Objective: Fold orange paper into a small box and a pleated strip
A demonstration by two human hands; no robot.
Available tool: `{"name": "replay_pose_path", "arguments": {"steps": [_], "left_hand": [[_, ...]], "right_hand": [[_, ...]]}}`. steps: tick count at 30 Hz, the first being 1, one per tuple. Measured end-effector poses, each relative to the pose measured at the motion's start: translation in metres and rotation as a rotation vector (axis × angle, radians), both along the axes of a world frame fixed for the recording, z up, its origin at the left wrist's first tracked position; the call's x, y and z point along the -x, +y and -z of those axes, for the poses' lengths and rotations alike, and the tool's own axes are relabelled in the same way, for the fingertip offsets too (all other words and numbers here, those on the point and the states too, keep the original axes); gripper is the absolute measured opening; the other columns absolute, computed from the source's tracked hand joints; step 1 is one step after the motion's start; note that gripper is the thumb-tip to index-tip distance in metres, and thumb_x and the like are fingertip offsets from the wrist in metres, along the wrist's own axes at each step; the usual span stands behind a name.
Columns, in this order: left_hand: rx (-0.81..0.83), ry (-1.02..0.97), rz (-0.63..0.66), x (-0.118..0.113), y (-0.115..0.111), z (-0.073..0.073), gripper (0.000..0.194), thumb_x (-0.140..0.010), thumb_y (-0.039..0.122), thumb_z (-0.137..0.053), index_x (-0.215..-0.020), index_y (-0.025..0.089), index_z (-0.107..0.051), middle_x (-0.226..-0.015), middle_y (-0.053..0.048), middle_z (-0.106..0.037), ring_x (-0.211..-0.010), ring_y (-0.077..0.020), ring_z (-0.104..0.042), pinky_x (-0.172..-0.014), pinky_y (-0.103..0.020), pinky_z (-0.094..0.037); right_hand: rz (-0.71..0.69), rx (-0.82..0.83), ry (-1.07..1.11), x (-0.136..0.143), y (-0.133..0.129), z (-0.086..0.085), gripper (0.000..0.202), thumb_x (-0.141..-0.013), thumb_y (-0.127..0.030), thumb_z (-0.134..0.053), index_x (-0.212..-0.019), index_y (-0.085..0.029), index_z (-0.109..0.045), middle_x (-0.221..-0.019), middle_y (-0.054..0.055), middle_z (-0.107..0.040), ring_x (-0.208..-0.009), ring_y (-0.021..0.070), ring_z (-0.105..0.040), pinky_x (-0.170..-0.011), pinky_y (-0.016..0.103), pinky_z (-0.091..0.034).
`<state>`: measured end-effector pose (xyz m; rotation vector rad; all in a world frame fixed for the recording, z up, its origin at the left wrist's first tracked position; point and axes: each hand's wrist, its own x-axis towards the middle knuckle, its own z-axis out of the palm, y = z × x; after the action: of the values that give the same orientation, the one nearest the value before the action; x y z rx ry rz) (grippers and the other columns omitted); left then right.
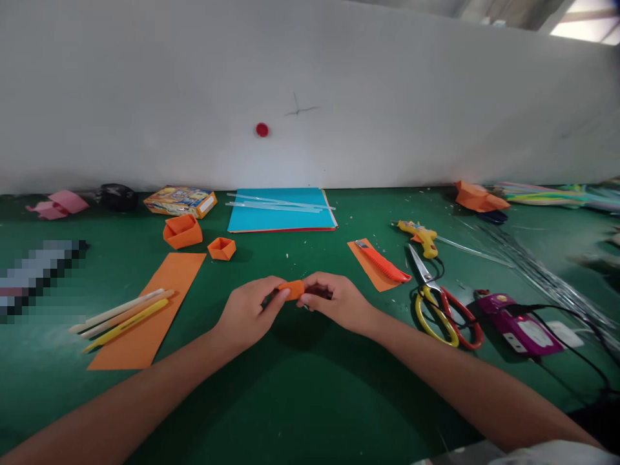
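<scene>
Between my two hands is a small folded piece of orange paper point(292, 290), held a little above the green table. My left hand point(252, 307) pinches its left end between thumb and fingers. At the other end, my right hand point(339, 300) grips it the same way. Beyond my left hand stand a small orange paper box point(221, 248) and a larger folded orange paper box point(183, 230). An orange paper sheet point(165, 310) lies to the left, with a yellow pen point(126, 326) and two pale sticks across it.
Right of my hands are a red utility knife point(382, 261) on orange paper, a yellow glue gun point(420, 237), scissors point(438, 310) and a purple power adapter point(520, 323) with black cords. Blue paper sheets point(281, 216) bearing clear glue sticks lie by the white wall point(194, 97).
</scene>
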<state>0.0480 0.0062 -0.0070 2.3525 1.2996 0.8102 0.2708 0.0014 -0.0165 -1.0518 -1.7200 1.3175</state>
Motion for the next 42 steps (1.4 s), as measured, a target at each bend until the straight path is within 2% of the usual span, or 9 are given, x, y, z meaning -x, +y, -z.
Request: {"name": "replay_pose_path", "arguments": {"steps": [4, 13, 18, 21, 25, 30, 33, 39, 42], "left_hand": [[0.086, -0.020, -0.045, -0.001, 0.000, -0.001, 0.034, -0.097, 0.047, -0.044, -0.093, 0.021, -0.067, -0.068, 0.003, -0.067, -0.052, -0.0115, -0.056, -0.051, -0.023, -0.037], [0.126, -0.039, 0.038, 0.000, -0.002, -0.001, 0.035, -0.096, 0.050, -0.048, -0.088, 0.020, -0.066, -0.069, 0.002, -0.067, -0.056, -0.0119, -0.060, -0.053, -0.022, -0.040], [0.044, -0.011, 0.022, -0.001, -0.002, 0.000, 0.035, -0.095, 0.049, -0.050, -0.081, 0.020, -0.064, -0.060, 0.004, -0.059, -0.051, -0.0104, -0.054, -0.050, -0.021, -0.036], [0.001, -0.025, 0.046, 0.000, -0.001, 0.001, 0.029, -0.095, 0.044, -0.052, -0.085, 0.020, -0.066, -0.067, 0.002, -0.062, -0.055, -0.0103, -0.054, -0.053, -0.022, -0.039], [0.048, -0.099, 0.123, 0.002, -0.001, 0.002, 0.024, -0.091, 0.043, -0.061, -0.097, 0.021, -0.065, -0.081, 0.000, -0.066, -0.063, -0.0112, -0.057, -0.059, -0.022, -0.046], [0.186, -0.262, 0.168, 0.000, -0.003, 0.003, 0.037, -0.089, 0.044, -0.063, -0.117, 0.022, -0.059, -0.106, -0.006, -0.067, -0.088, -0.0175, -0.065, -0.073, -0.028, -0.055], [0.301, -0.358, 0.164, -0.003, -0.003, 0.006, 0.041, -0.091, 0.047, -0.060, -0.123, 0.022, -0.056, -0.114, -0.009, -0.066, -0.096, -0.0202, -0.066, -0.075, -0.030, -0.057], [0.371, -0.367, 0.123, -0.008, -0.005, 0.009, 0.044, -0.086, 0.040, -0.066, -0.125, 0.023, -0.055, -0.113, -0.008, -0.065, -0.090, -0.0181, -0.066, -0.074, -0.030, -0.058], [0.381, -0.349, 0.091, -0.009, -0.007, 0.007, 0.047, -0.085, 0.043, -0.067, -0.127, 0.024, -0.055, -0.117, -0.007, -0.065, -0.095, -0.0198, -0.067, -0.077, -0.031, -0.058]], "right_hand": [[0.014, 0.030, 0.028, 0.002, -0.001, 0.002, 0.018, -0.087, -0.030, -0.069, -0.102, -0.020, -0.067, -0.090, 0.003, -0.076, -0.078, 0.0161, -0.070, -0.076, 0.032, -0.056], [0.028, -0.060, 0.021, 0.000, -0.002, -0.003, 0.013, -0.088, -0.029, -0.066, -0.098, -0.020, -0.069, -0.087, 0.002, -0.075, -0.077, 0.0152, -0.070, -0.072, 0.029, -0.054], [0.038, -0.118, -0.023, 0.000, -0.002, -0.004, 0.014, -0.089, -0.030, -0.066, -0.099, -0.021, -0.070, -0.089, 0.002, -0.074, -0.079, 0.0158, -0.069, -0.073, 0.029, -0.055], [0.063, -0.166, -0.051, 0.000, -0.002, -0.004, 0.013, -0.090, -0.031, -0.066, -0.099, -0.022, -0.071, -0.093, 0.003, -0.074, -0.079, 0.0160, -0.069, -0.072, 0.030, -0.055], [0.092, -0.374, -0.138, -0.003, -0.001, -0.003, 0.012, -0.093, -0.026, -0.064, -0.100, -0.023, -0.073, -0.096, 0.004, -0.075, -0.082, 0.0166, -0.068, -0.073, 0.029, -0.055], [0.135, -0.764, -0.230, -0.008, 0.000, 0.001, 0.015, -0.098, -0.024, -0.058, -0.106, -0.024, -0.071, -0.091, 0.005, -0.076, -0.082, 0.0176, -0.067, -0.072, 0.031, -0.055], [0.127, -0.956, -0.334, -0.010, 0.000, 0.003, 0.016, -0.099, -0.020, -0.056, -0.105, -0.024, -0.070, -0.093, 0.005, -0.077, -0.085, 0.0180, -0.068, -0.077, 0.032, -0.055], [0.156, -1.137, -0.462, -0.010, 0.001, 0.007, 0.014, -0.098, -0.016, -0.057, -0.101, -0.021, -0.070, -0.091, 0.004, -0.077, -0.081, 0.0170, -0.067, -0.073, 0.031, -0.052], [0.172, -1.222, -0.475, -0.008, 0.002, 0.008, 0.014, -0.099, -0.018, -0.057, -0.099, -0.022, -0.071, -0.089, 0.003, -0.077, -0.079, 0.0154, -0.067, -0.070, 0.029, -0.052]]}}
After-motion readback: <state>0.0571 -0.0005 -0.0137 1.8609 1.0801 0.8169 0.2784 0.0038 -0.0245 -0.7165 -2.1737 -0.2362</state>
